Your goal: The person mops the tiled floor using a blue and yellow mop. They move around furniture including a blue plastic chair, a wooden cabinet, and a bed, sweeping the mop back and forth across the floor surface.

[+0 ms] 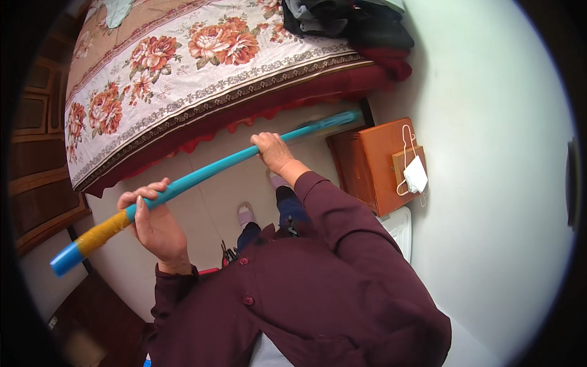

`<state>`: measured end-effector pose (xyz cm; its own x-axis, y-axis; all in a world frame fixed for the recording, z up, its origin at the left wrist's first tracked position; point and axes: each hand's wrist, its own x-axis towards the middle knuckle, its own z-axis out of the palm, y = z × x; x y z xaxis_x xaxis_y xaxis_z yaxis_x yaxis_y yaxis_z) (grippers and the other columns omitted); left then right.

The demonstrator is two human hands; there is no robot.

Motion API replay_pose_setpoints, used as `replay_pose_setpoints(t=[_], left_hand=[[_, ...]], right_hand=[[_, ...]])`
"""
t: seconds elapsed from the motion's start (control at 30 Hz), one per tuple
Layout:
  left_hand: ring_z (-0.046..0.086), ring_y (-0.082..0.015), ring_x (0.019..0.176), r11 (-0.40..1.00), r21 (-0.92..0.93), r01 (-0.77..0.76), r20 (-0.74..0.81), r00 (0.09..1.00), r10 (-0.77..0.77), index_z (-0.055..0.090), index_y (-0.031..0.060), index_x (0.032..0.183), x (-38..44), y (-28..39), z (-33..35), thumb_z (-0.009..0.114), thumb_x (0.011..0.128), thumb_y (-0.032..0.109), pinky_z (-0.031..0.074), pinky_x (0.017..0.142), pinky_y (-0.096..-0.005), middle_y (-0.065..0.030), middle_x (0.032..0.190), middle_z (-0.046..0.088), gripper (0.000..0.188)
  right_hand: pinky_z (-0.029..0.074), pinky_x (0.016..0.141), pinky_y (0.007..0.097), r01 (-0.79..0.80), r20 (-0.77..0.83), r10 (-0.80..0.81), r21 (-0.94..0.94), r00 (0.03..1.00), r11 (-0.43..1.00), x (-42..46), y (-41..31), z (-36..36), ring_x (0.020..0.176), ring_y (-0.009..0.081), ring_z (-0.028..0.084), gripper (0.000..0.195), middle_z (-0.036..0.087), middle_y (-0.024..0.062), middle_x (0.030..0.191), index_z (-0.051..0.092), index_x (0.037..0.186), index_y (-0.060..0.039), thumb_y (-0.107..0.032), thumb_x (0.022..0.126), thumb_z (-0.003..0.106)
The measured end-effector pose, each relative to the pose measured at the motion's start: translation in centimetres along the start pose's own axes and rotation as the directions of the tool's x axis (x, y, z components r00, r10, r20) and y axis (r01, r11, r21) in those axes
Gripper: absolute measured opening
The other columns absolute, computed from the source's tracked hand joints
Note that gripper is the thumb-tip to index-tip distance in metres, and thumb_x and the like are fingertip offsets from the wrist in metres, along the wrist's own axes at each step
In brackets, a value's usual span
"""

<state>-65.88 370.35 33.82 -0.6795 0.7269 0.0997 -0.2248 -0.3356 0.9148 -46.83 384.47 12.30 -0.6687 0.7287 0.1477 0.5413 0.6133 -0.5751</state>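
Note:
A long turquoise handle (pixel 215 165), likely of a mop or broom, runs slantwise across my front. Yellow tape wraps it near the lower left end, which finishes in a blue cap. My left hand (pixel 160 229) holds it just above the tape, the thumb on the near side and the fingers curled over. Farther along, my right hand (pixel 275 152) grips the same handle from above. Its far end (pixel 341 119) is blurred, beside the bed's red skirt and the bedside cabinet, so the kind of head cannot be made out.
Ahead stands a bed with a floral cover (pixel 183 69) and dark folded clothes (pixel 348 23). To the right are a wooden bedside cabinet (pixel 385 160), bearing a white mask (pixel 416 175) and a hanger (pixel 404 137), and the wall (pixel 495 160). Tiled floor (pixel 220 188) lies below; wooden cupboards (pixel 39 183) stand left.

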Motion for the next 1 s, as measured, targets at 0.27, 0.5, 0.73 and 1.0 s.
replay_pose_setpoints(t=[0.27, 0.5, 0.73, 1.0], left_hand=[[0.056, -0.0229, 0.088, 0.829, -0.298, 0.473, -0.209, 0.815, -0.540, 0.042, 0.0110, 0.076, -0.8, -15.0, -2.1, 0.042, 0.098, 0.033, 0.036, 0.100, -0.0458, -0.0039, 0.070, 0.052, 0.031], [0.054, -0.0219, 0.089, 0.803, -0.196, 0.563, -0.219, 0.773, -0.595, 0.043, 0.0103, 0.072, -1.6, -19.6, 0.2, 0.041, 0.098, 0.033, 0.033, 0.103, -0.0443, -0.0033, 0.070, 0.052, 0.035], [0.040, -0.0142, 0.060, 0.965, -0.160, 0.205, -0.027, 0.977, -0.212, 0.040, 0.0124, 0.063, 5.5, -10.6, -1.8, 0.039, 0.098, 0.030, 0.039, 0.070, -0.0334, 0.0002, 0.056, 0.036, 0.040], [0.043, -0.0167, 0.067, 0.939, -0.130, 0.318, -0.105, 0.937, -0.332, 0.038, 0.0116, 0.069, 3.2, -17.1, 1.9, 0.042, 0.096, 0.029, 0.040, 0.080, -0.0417, -0.0009, 0.063, 0.042, 0.033]], right_hand=[[0.042, 0.075, 0.0394, -0.081, 0.168, 0.111, -0.175, 0.980, 0.981, -1.9, 12.9, 1.5, 0.083, 0.0268, 0.056, 0.011, 0.054, 0.0066, 0.076, 0.054, 0.075, -0.0119, -0.003, 0.070, 0.059], [0.042, 0.078, 0.0410, -0.244, 0.314, 0.298, -0.200, 0.901, 0.949, -4.5, 17.9, 5.1, 0.087, 0.0279, 0.055, 0.004, 0.057, 0.0093, 0.081, 0.059, 0.074, -0.0114, -0.008, 0.074, 0.057], [0.042, 0.072, 0.0397, -0.092, 0.393, 0.044, 0.103, 0.918, 0.990, 1.7, 8.6, 6.8, 0.082, 0.0253, 0.057, 0.006, 0.060, 0.0042, 0.078, 0.056, 0.075, -0.0148, -0.013, 0.073, 0.061], [0.042, 0.069, 0.0409, -0.179, 0.234, 0.203, -0.120, 0.951, 0.976, 2.0, 15.5, 3.0, 0.080, 0.0280, 0.057, 0.004, 0.060, 0.0069, 0.075, 0.059, 0.073, -0.0140, -0.014, 0.074, 0.063]])
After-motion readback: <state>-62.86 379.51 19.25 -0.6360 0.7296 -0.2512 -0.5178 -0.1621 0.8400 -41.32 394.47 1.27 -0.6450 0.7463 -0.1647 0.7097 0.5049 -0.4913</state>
